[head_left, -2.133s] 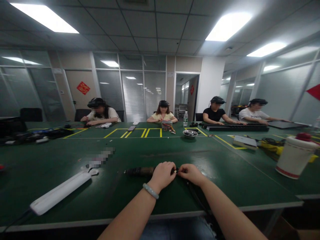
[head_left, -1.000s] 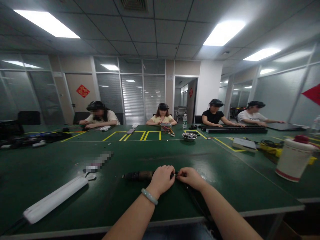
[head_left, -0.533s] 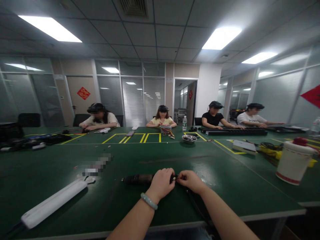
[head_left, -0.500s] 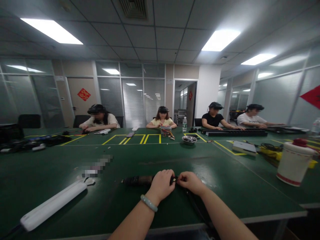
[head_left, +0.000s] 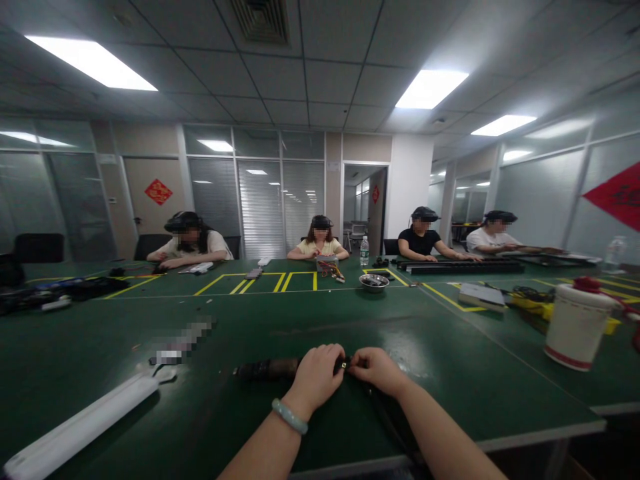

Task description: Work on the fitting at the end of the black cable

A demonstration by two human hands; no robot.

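Note:
A dark, round, elongated corded tool [head_left: 273, 369], looking like an electric screwdriver, lies on the green table with its narrow tip pointing left. My left hand [head_left: 320, 373], with a pale green bangle on its wrist, is wrapped over the tool's right end. A small brass-coloured spot shows beside that hand's fingertips. Close against it, my right hand [head_left: 377, 370] is closed in a pinch at the tool's end; what its fingertips hold is too small to make out. A black cable [head_left: 385, 417] runs from under the right hand toward the table's front edge.
A long white power strip [head_left: 85, 427] lies at the left. At right stands a cream container with a red top [head_left: 575, 327]. Farther back are a metal bowl [head_left: 374, 283], a water bottle [head_left: 364, 252] and a flat pale box [head_left: 481, 297]. Several co-workers sit along the far side.
The view has shifted slightly, so the table and its things appear a little farther left. Both hands keep nearly the same grip and place at the tool's end.

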